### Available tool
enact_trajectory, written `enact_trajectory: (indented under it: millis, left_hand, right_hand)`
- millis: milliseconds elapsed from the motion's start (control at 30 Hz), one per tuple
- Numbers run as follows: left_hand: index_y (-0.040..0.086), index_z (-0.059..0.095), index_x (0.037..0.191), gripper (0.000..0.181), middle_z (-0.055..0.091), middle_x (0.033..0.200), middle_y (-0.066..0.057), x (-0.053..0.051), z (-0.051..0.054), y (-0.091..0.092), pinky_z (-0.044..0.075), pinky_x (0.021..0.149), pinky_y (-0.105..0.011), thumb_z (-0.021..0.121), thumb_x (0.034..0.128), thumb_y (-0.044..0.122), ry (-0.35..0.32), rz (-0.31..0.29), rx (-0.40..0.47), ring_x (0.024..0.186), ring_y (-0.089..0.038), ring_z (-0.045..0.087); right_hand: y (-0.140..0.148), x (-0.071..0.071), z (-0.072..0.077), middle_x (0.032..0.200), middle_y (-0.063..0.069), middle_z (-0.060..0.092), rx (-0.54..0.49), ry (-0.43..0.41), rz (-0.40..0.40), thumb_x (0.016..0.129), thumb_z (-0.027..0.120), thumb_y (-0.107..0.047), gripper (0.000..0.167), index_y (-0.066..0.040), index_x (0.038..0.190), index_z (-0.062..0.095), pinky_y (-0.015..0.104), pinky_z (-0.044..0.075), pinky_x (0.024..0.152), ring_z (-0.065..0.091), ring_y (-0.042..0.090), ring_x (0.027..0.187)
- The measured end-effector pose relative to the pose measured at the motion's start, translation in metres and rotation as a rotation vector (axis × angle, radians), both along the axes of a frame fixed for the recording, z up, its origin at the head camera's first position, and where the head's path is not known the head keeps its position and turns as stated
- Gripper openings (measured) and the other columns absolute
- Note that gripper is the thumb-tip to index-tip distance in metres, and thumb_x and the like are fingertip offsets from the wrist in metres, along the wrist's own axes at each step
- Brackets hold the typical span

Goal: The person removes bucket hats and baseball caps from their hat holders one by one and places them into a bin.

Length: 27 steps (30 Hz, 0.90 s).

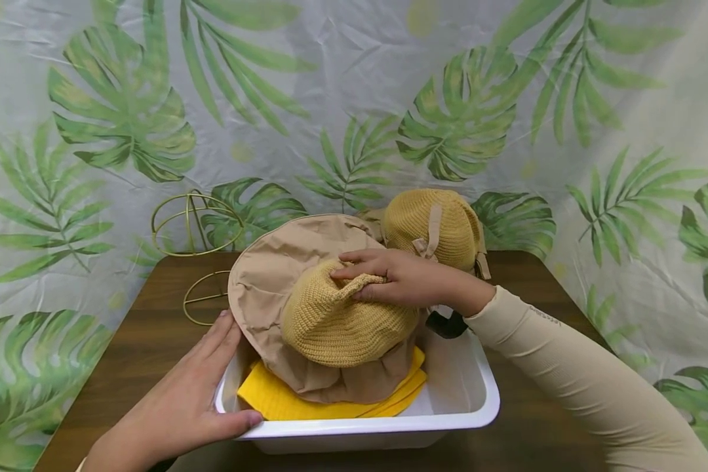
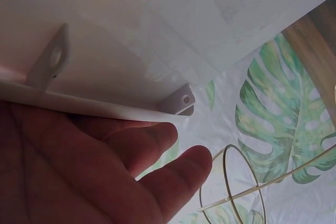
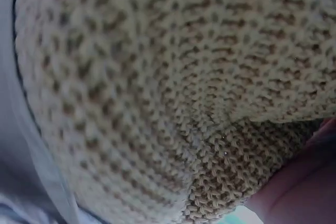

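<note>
My right hand [image 1: 395, 278] pinches a fold at the top of the yellow knit crown of a sun hat [image 1: 336, 328] with a wide beige brim. In the right wrist view, the ribbed crown [image 3: 157, 77] fills most of the picture. The hat lies over a white plastic tub [image 1: 484, 400], partly above a bright yellow cloth [image 1: 307, 403] inside it. At the tub's left front corner, my left hand [image 1: 183, 393] rests with straight fingers along the outside and its thumb on the rim. From the left wrist, fingers [image 2: 184, 174] show beneath the tub's rim.
A second yellow knit hat [image 1: 431, 226] with a beige bow stands at the back right. Gold wire stands [image 1: 191, 226] are at the back left. A black curved piece [image 1: 446, 324] lies by the tub's back right. Beneath is a dark wooden table [image 1: 136, 354].
</note>
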<state>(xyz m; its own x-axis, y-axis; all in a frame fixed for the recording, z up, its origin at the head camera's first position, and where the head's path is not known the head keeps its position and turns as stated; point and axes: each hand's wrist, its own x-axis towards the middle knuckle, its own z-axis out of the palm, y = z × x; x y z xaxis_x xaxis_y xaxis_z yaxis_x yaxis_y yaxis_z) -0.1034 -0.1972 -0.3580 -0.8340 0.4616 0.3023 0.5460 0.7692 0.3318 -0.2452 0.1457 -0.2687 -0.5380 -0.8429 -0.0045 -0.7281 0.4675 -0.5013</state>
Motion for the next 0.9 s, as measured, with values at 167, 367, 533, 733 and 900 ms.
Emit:
enact_trajectory:
  millis: [167,367,533,733,900]
  left_hand:
    - [-0.007,0.027,0.153,0.113,0.014,0.162,-0.021,0.001,0.000,0.001,-0.003,0.110,-0.011,0.073,0.0775,0.064,-0.017,0.006,-0.006,0.149,-0.035,0.016]
    - [-0.007,0.027,0.153,0.114,0.013,0.163,-0.020,-0.001,0.001,0.002,-0.003,0.110,-0.011,0.073,0.0770,0.064,-0.016,0.000,-0.002,0.149,-0.034,0.015]
    - [-0.007,0.026,0.153,0.114,0.012,0.163,-0.019,-0.002,0.000,0.001,-0.002,0.109,-0.010,0.074,0.0769,0.064,-0.016,-0.006,0.007,0.149,-0.034,0.015]
    - [-0.004,0.023,0.155,0.115,0.010,0.164,-0.017,-0.002,-0.001,0.000,-0.002,0.110,-0.010,0.074,0.0768,0.063,-0.017,-0.003,0.013,0.149,-0.034,0.015]
    - [-0.004,0.023,0.155,0.116,0.009,0.164,-0.017,-0.001,0.001,0.000,-0.002,0.109,-0.010,0.075,0.0766,0.063,-0.021,-0.005,0.017,0.149,-0.034,0.014]
  right_hand:
    - [-0.005,0.005,-0.011,0.163,0.004,0.023,0.071,-0.003,0.035,0.100,0.058,-0.036,0.050,-0.026,0.149,0.048,0.049,0.025,0.115,0.021,0.026,0.148]
    - [-0.006,0.011,-0.013,0.164,0.004,0.019,0.140,0.077,0.080,0.100,0.058,-0.039,0.052,-0.026,0.149,0.047,0.048,0.027,0.115,0.020,0.026,0.148]
    - [-0.006,0.014,-0.013,0.164,0.005,0.017,0.154,0.045,0.106,0.100,0.057,-0.040,0.053,-0.027,0.150,0.046,0.052,0.020,0.116,0.011,0.031,0.150]
    - [-0.006,0.022,-0.017,0.165,0.003,0.013,0.167,0.000,0.100,0.100,0.057,-0.039,0.054,-0.029,0.151,0.044,0.053,0.015,0.117,0.004,0.032,0.150]
    - [-0.009,0.032,-0.024,0.165,0.003,0.008,0.248,0.001,0.127,0.099,0.054,-0.048,0.059,-0.031,0.154,0.038,0.054,0.014,0.117,-0.001,0.034,0.150]
